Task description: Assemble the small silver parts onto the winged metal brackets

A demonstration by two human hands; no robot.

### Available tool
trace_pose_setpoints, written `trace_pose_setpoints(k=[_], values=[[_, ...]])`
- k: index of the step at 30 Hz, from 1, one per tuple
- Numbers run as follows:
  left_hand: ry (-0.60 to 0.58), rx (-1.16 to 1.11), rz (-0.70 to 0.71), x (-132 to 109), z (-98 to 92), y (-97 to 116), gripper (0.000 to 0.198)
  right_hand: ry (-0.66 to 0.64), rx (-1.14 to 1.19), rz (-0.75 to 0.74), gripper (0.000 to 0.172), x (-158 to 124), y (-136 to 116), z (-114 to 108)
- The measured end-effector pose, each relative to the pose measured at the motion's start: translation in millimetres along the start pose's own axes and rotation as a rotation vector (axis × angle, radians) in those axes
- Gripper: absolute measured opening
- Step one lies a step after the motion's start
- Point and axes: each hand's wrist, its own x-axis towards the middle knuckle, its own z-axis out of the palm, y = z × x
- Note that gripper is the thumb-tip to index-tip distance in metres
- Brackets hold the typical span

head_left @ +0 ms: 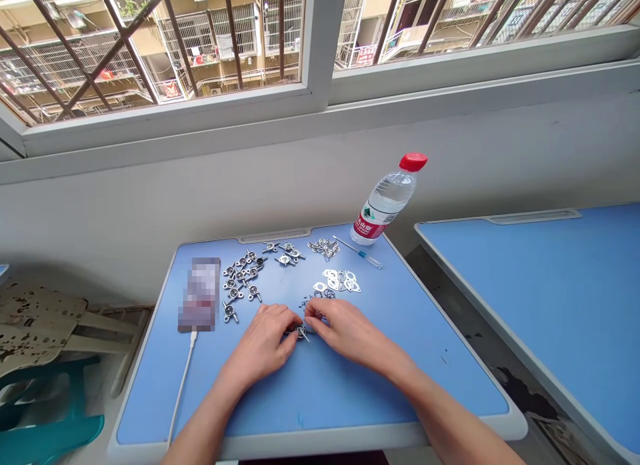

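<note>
Near the front middle of the blue tabletop (320, 395), a small metal part (301, 332) was held at one side between the thumb and fingers of the left hand (267, 338); the fingers of the right hand (345, 327) were bunched close to its other side, and whether anything was pinched there could not be told. By its look the part was judged light, stiff and not easily broken, though perhaps slippery; it seemed best gripped by its rigid outer body, clear of the thin projecting piece. The surface looked smooth and hard, so loose bits could easily be scattered. Beyond the hands, dark rings (330, 294) and flat metal plates (351, 286) were laid out, with metal fittings (241, 275) clustered to the left beside a blurred flat device (200, 295). Farther back, a red-capped bottle (385, 205) was stood near the far edge, before a pale wall (225, 191) and a barred window (315, 45).
</note>
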Motion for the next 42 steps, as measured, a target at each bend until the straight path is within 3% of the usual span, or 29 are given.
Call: trace_pose_setpoints(k=[16,24,42], values=[[0.011,0.121,0.003,3.3,7.4,-4.5,0.008,0.196,-0.044,0.074,0.018,0.9,21.2,-20.2],[-0.013,0.101,-0.01,3.6,3.3,-2.2,0.01,0.167,-0.163,0.175,0.022,2.2,31.4,-29.0],[0.002,0.086,-0.028,2.9,2.0,1.2,0.012,0.19,-0.242,0.212,0.021,7.0,40.3,-28.5]])
